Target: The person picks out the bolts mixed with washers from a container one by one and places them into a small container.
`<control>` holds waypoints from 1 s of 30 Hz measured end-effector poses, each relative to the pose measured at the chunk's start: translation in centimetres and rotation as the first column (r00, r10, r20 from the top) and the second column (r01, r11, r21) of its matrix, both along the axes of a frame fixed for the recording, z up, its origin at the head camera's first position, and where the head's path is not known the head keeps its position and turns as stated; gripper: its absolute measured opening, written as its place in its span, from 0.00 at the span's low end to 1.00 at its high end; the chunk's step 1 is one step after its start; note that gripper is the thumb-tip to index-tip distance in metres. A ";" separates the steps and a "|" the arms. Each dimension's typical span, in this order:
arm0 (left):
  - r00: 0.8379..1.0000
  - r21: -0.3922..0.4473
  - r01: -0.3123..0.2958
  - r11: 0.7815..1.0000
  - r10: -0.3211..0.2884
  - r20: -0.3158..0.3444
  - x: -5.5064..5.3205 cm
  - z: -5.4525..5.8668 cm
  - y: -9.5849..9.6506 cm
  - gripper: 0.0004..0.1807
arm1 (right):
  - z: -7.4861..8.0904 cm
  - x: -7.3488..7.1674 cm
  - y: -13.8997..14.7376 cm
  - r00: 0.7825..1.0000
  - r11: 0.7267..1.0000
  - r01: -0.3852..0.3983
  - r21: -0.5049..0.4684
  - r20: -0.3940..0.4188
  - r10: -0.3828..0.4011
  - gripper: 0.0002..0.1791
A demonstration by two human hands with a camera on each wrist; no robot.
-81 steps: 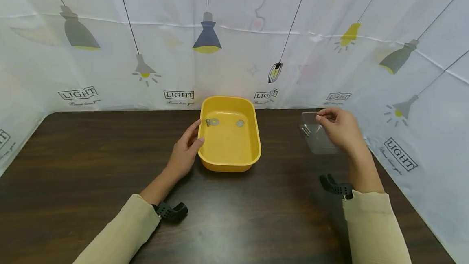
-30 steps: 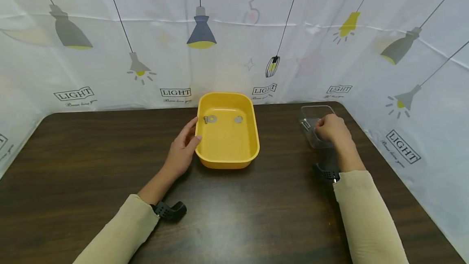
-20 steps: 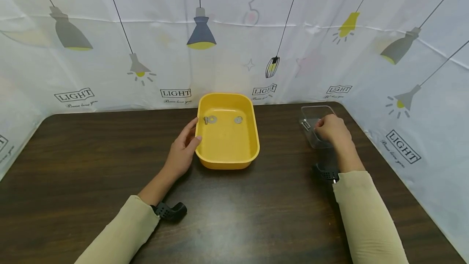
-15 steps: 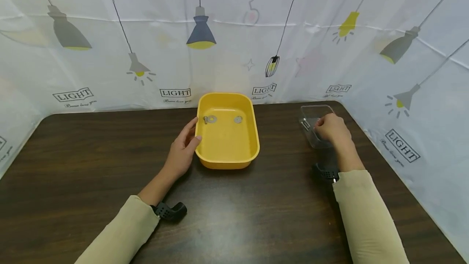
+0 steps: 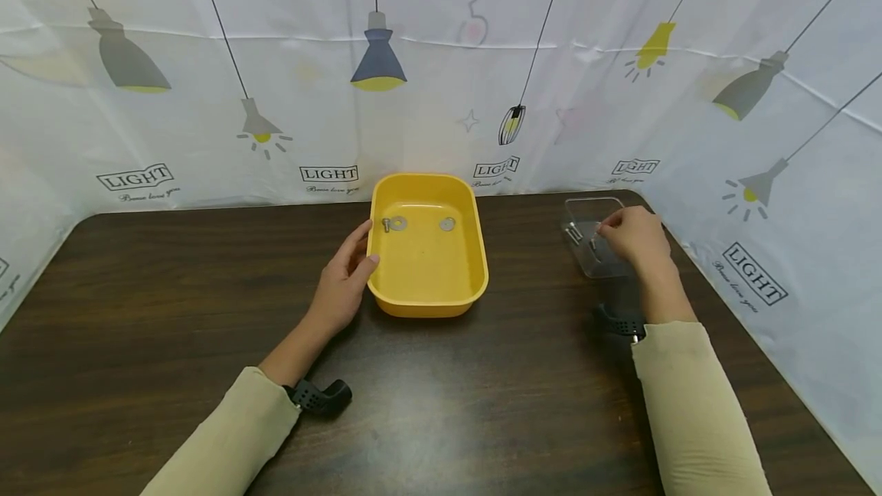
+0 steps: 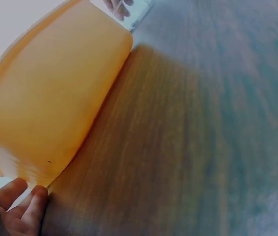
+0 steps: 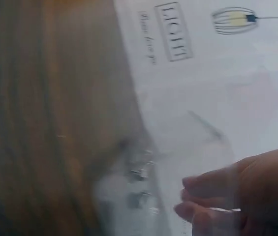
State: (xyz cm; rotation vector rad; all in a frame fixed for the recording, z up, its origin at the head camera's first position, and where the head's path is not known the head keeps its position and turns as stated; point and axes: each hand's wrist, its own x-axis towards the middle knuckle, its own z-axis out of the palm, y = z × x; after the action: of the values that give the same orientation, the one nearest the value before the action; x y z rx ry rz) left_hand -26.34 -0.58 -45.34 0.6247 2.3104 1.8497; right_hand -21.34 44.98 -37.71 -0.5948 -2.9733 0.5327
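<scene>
A yellow plastic tub (image 5: 427, 270) stands at the table's back middle, with a small screw (image 5: 386, 225) and two flat washers, one a left washer (image 5: 399, 223) and one a right washer (image 5: 447, 224), on its floor. My left hand (image 5: 339, 282) holds its left side, thumb at the rim and fingers against the outer wall. To the right, my right hand (image 5: 637, 236) hovers over a clear plastic box (image 5: 599, 270), thumb and fingertips pinched on a small silver screw (image 5: 594, 240). More small metal screws (image 5: 573, 233) lie in that box's left part. The right wrist view is blurred.
A dark wooden table (image 5: 455, 404) bears everything. Behind it and along the right hangs a white curtain (image 5: 441, 128) with printed lamps. Black straps, a left strap (image 5: 320, 396) and a right strap (image 5: 620, 324), are on both wrists.
My right hand has risen a little from inside the clear box, and a small silver screw now shows at its fingertips. My left hand and the yellow tub have stayed in place.
</scene>
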 end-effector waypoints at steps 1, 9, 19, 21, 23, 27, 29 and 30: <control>1.000 -0.001 0.000 1.000 0.000 0.000 0.0 0.0 0.0 0.31 | 0.3 0.1 0.1 1.000 1.000 -0.002 -0.027 -0.026 0.002 0.22; 1.000 0.003 0.004 1.000 -0.004 0.000 0.0 0.1 -0.1 0.31 | 2.7 0.9 0.2 0.981 0.852 -0.075 -0.517 -0.190 -0.029 0.20; 1.000 0.005 0.000 1.000 0.000 0.012 0.0 -0.1 0.3 0.31 | 5.8 2.0 -3.8 0.951 0.809 -0.223 -0.544 -0.305 0.057 0.17; 1.000 0.007 0.001 1.000 -0.002 0.017 0.1 -0.2 0.4 0.31 | 6.2 2.2 -4.9 0.948 0.811 -0.245 -0.531 -0.308 0.084 0.21; 1.000 0.005 0.004 1.000 -0.004 0.021 0.2 -0.3 0.5 0.30 | 6.5 2.3 -6.1 0.945 0.812 -0.263 -0.521 -0.308 0.108 0.23; 1.000 0.005 0.000 1.000 0.000 0.015 0.1 -0.4 0.4 0.30 | 6.8 1.9 -9.0 0.942 0.805 -0.307 -0.507 -0.281 0.182 0.26; 1.000 0.011 -0.001 1.000 0.001 0.018 0.0 -0.3 0.2 0.30 | 6.8 1.2 -10.8 0.942 0.800 -0.326 -0.504 -0.246 0.229 0.26; 1.000 0.013 -0.003 1.000 0.002 0.019 -0.1 -0.3 0.2 0.30 | 6.7 0.8 -11.7 0.939 0.797 -0.340 -0.499 -0.229 0.256 0.25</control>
State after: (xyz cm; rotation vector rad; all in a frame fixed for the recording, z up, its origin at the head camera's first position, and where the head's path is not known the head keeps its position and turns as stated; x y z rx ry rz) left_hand -26.41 -0.42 -45.61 0.6040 2.2904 1.8653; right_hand -20.54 33.27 -30.99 -0.0806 -2.7658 1.3946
